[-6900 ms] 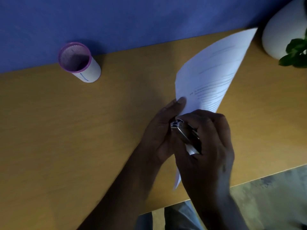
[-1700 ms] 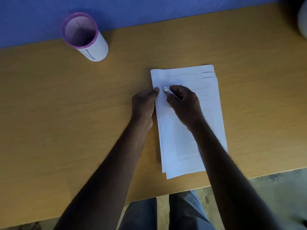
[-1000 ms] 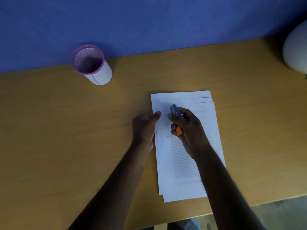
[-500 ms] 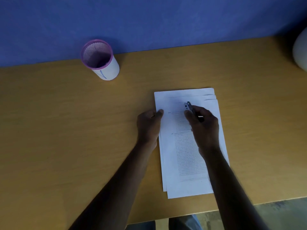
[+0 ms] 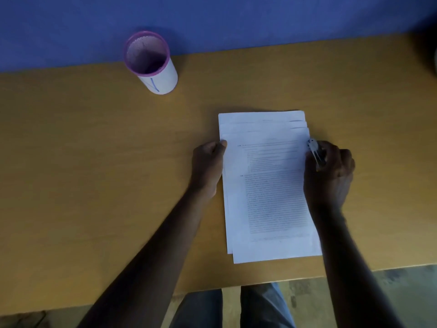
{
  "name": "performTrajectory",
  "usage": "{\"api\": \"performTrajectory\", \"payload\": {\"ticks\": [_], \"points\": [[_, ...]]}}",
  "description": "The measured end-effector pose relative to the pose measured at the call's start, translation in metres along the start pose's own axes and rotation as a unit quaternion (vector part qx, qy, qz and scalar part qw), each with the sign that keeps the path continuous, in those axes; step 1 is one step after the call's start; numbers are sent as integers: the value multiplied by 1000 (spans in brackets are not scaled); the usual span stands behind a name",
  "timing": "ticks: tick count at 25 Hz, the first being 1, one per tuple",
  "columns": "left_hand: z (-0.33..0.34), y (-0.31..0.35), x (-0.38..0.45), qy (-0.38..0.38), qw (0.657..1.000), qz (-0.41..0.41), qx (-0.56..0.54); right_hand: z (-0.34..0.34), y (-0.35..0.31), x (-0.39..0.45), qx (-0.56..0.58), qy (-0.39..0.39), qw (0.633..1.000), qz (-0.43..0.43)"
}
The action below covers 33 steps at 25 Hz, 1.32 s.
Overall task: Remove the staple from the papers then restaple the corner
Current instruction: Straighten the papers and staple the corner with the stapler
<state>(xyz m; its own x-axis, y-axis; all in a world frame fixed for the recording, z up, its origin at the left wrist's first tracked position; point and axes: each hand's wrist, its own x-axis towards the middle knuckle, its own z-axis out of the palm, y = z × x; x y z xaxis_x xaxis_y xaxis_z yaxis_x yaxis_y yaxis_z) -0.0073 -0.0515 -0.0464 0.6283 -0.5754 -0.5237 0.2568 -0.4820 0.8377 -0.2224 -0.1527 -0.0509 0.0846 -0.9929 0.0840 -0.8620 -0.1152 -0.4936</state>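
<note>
The desk [image 5: 94,162] looked like smooth matt wood; on it lay matt white papers [image 5: 267,197] and a mesh-walled pen cup [image 5: 151,62].

Right hand [image 5: 329,176] with the stapler [image 5: 316,152] in its grip now moved off the page's far-left corner to the papers' [image 5: 267,185] right edge, papers earlier lifted now flat on the surface [image 5: 94,162]

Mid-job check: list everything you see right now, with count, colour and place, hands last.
Desk: one, tan wood, fills the view.
Wall: blue, behind the desk.
Mesh cup: one, white with purple rim, far left of the desk.
Papers: one fanned stack, white, printed, desk centre.
Small tool: one, metallic, at the stack's right edge.
Left hand: on the stack's left edge.
Right hand: fingers closed around the small tool.
</note>
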Motion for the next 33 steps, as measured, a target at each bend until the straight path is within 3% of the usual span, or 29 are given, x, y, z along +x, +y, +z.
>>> {"api": "performTrajectory", "payload": {"ticks": [7, 15, 17, 20, 22, 27, 33], "points": [[-1, 1, 0, 3, 1000, -28, -11, 0, 1, -2, -40, -31, 997, 55], [-8, 5, -7, -29, 998, 23, -49, -4, -3, 1, -46, -48, 996, 51], [-14, 3, -9, -12, 999, 30, -34, -7, -8, -7, -37, -17, 999, 15], [-28, -5, -5, 29, 998, 49, 19, -5, -23, -23, -21, 15, 993, -113], [-39, -10, -1, 58, 996, 52, 38, 4, -37, -37, 3, -27, 984, -176], [-40, -16, -2, 93, 990, 64, 87, 38, -68, -82, -12, -200, 952, -232], [-28, -8, -17, 124, 951, 185, 215, 62, -64, -84, -52, -188, 947, -256]]}}
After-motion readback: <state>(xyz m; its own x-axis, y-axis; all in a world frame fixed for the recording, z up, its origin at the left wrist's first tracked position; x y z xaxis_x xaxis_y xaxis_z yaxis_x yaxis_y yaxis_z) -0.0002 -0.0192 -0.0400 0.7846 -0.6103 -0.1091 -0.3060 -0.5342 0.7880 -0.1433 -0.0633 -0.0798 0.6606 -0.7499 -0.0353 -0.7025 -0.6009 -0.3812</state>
